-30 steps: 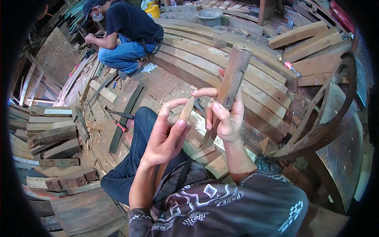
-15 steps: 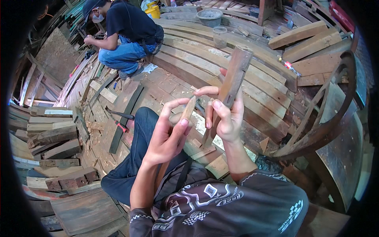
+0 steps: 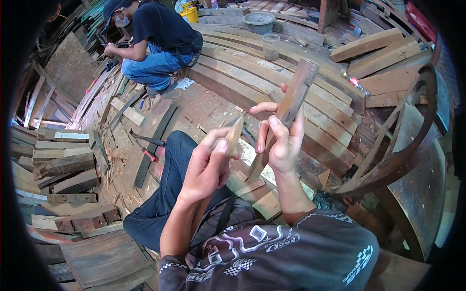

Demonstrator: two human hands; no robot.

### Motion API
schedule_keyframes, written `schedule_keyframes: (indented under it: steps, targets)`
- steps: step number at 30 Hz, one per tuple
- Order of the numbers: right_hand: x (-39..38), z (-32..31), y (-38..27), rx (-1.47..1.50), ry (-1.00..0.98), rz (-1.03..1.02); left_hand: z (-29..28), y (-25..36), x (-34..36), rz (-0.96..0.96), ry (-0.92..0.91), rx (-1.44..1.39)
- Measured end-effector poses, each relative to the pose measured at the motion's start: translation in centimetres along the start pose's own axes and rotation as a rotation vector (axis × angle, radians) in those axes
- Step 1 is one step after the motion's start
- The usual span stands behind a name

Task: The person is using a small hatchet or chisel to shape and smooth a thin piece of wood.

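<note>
My left hand is closed round a pale, pointed piece of wood, its tip upward and the thumb pressed along its side. The rest of that piece is hidden in the palm. To its right, my right hand grips a long, dark wooden bar with a small slot in its face. The bar is tilted, its upper end leaning right. The right index finger reaches out leftward, off the bar. A gap separates the pointed wood from the bar and the right fingers.
A person in a mask crouches at the far left. Long planks lie beyond my hands, bearing a clear plastic cup and a grey basin. Stacked wood blocks stand at left, a red-handled tool nearer. A curved rim rises at right.
My left hand has drawn back and closed more tightly round the pointed wood. The right index finger has come away from its tip. The bar has shifted slightly right.
</note>
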State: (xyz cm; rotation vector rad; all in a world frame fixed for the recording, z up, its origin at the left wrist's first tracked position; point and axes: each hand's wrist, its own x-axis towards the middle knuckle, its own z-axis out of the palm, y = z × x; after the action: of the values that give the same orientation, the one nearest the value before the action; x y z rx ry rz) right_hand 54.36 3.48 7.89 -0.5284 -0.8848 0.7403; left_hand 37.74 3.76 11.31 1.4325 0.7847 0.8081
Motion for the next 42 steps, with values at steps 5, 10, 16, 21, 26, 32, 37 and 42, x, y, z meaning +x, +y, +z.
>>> schedule_keyframes:
  steps: [5,10,16,21,26,32,37,42]
  targets:
    - [0.0,-0.3,0.3,-0.027,0.009,0.013,-0.8,-0.7,0.1,0.010,0.000,0.127]
    - [-0.3,0.0,0.6,0.002,-0.031,0.031,-0.6,-0.8,0.2,0.034,0.007,0.134]
    - [-0.8,0.4,0.1,0.052,-0.068,0.163,0.3,0.1,-0.1,0.064,0.094,0.228]
    - [-0.8,0.4,-0.1,0.076,-0.087,0.164,1.1,0.0,-0.4,0.205,0.190,0.418]
    - [-0.7,0.4,-0.3,0.178,-0.118,0.199,1.1,-0.9,-0.7,0.345,0.230,0.574]
    - [-0.7,0.5,-0.2,0.192,-0.140,0.205,0.3,-0.8,-1.0,0.109,0.028,0.312]
    - [-0.7,0.4,0.1,0.146,-0.164,0.232,-1.0,-1.3,-1.2,-0.178,-0.165,-0.133]
    - [-0.4,-0.3,0.8,0.081,-0.164,0.258,-0.6,-1.5,-1.2,-0.212,-0.047,-0.152]
